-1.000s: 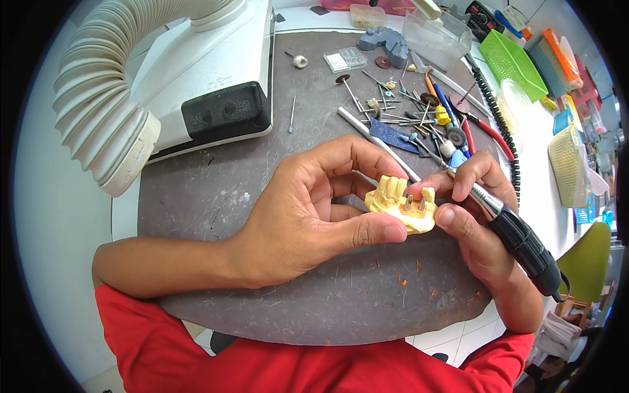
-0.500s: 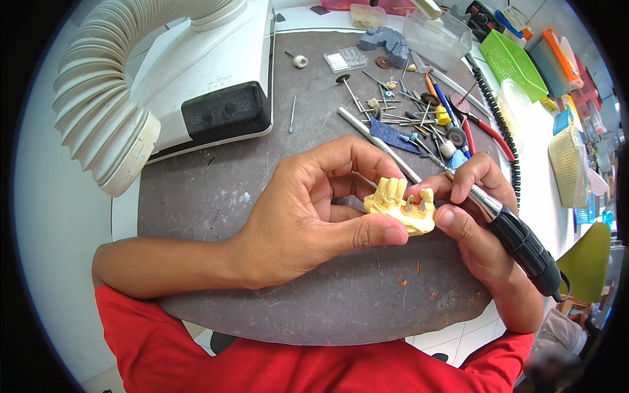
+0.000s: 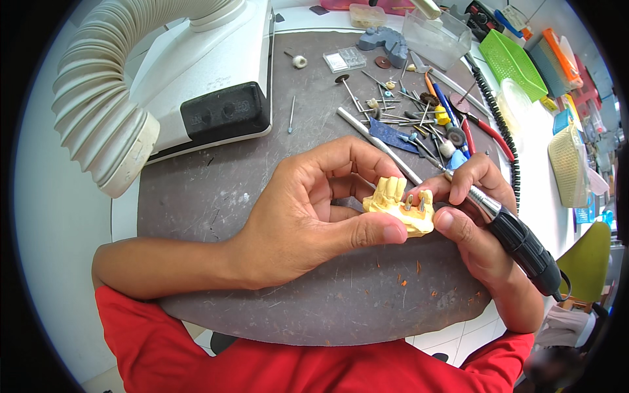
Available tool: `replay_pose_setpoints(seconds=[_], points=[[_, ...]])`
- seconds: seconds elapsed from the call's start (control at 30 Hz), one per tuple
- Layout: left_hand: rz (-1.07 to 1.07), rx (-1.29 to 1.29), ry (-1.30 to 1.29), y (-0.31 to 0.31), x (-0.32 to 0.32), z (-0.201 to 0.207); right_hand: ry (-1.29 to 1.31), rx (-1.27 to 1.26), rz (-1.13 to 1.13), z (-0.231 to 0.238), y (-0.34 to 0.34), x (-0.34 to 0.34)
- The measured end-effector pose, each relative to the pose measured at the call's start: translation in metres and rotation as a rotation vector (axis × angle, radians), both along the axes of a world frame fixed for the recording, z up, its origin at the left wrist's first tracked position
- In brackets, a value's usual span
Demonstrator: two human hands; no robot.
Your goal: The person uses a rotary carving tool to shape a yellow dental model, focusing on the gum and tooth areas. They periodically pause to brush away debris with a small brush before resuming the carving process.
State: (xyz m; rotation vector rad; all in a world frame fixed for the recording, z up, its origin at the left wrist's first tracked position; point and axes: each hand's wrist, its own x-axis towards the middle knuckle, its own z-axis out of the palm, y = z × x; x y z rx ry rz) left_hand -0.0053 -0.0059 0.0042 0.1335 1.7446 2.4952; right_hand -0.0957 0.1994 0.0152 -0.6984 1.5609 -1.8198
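Note:
A yellow plaster dental model (image 3: 386, 203) is held up over the grey work mat, with several teeth at its left and two metal posts standing in a gap. My left hand (image 3: 314, 216) is closed on it, thumb along the near side and fingers behind. My right hand (image 3: 481, 229) has a rotary handpiece (image 3: 517, 242) lodged between its fingers, black body toward the lower right and silver nose toward the upper left. That hand's thumb and index finger also touch the model's right end. The handpiece tip points away from the model, toward scattered burs.
Behind my hands lie several burs and polishing tips (image 3: 419, 118), red-handled pliers (image 3: 491, 134) and a white rod (image 3: 367, 131). A blue-grey dental cast (image 3: 386, 42) sits farther back. On the left stands a white machine with a ribbed hose (image 3: 98, 98). A green basket (image 3: 514, 62) is at right.
Both hands keep nearly the same place and hold. The model appears to have tipped very slightly; otherwise little differs.

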Motion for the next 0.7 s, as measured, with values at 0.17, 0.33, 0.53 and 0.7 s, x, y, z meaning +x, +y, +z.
replay_pose_setpoints(seconds=[0.17,0.33,0.53,0.7], points=[[0.007,-0.004,-0.002,-0.0004,0.0024,0.0003,-0.002,0.008,0.005,0.0014,-0.0008,0.0017],[0.005,-0.015,-0.006,-0.0012,0.0008,0.0003,-0.006,0.026,0.009,0.0025,-0.0001,-0.0003],[-0.004,0.017,0.000,0.0009,-0.0004,0.0013,-0.041,-0.015,0.004,0.0005,0.0001,0.0000],[-0.017,-0.013,0.073,0.0018,-0.0007,-0.0009,-0.033,-0.033,0.023,0.0000,0.0005,-0.0005]])
